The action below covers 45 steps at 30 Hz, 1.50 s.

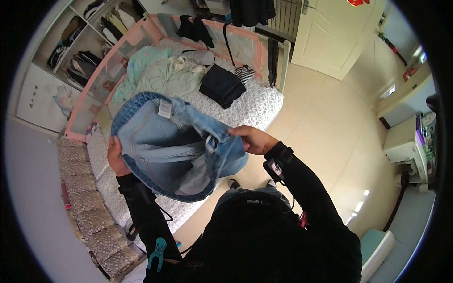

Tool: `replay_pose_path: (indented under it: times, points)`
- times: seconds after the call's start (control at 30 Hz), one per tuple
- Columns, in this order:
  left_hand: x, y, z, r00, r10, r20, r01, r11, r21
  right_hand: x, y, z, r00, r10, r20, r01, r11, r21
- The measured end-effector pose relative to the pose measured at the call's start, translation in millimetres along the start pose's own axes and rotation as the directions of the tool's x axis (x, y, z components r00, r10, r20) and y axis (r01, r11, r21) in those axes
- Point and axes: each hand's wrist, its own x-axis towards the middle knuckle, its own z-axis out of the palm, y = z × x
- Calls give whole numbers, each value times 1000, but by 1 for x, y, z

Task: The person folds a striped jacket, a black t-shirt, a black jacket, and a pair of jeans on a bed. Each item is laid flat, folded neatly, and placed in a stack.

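A light-blue denim garment (166, 141) with an elastic waistband is held up in front of me, its waist opening facing the camera and a white label showing inside. My left hand (118, 157) grips the waistband at its left side. Near the front closure, my right hand (255, 139) pinches the waistband on the right. Behind it, a folded black garment (222, 86) lies on the bed (262, 106), which has a white patterned sheet. A rumpled pale green quilt (166, 76) is to the left of the black garment.
A pink mesh bed rail (106, 72) runs along the bed, with dark clothes (195, 30) hung over its far side. Wardrobe shelves (76, 42) hold clothes at the upper left. A cream door (336, 35) stands at the upper right. A white cabinet (401, 145) is at the right wall.
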Motion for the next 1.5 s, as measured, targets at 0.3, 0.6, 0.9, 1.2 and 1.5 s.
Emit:
replay_pose_path:
  times: [0.3, 0.6, 0.9, 1.2, 1.5]
  points:
    - [39, -98, -85, 876, -325, -356, 344, 939, -11, -17, -8, 67, 871, -359, -336, 414, 904, 106]
    - [1, -87, 87, 972, 18, 236, -161, 779, 606, -23, -36, 121, 729, -422, -539, 530, 846, 54]
    - [-1, -101, 168, 926, -84, 368, -240, 622, 746, -38, -44, 119, 736, -427, -525, 437, 892, -114]
    - [13, -100, 187, 927, -17, 374, -202, 817, 540, -49, -52, 102, 822, -336, -460, 319, 940, -117]
    - [-2, -105, 189, 974, -33, 222, -154, 622, 768, -32, -36, 90, 837, -377, -398, 312, 924, -220]
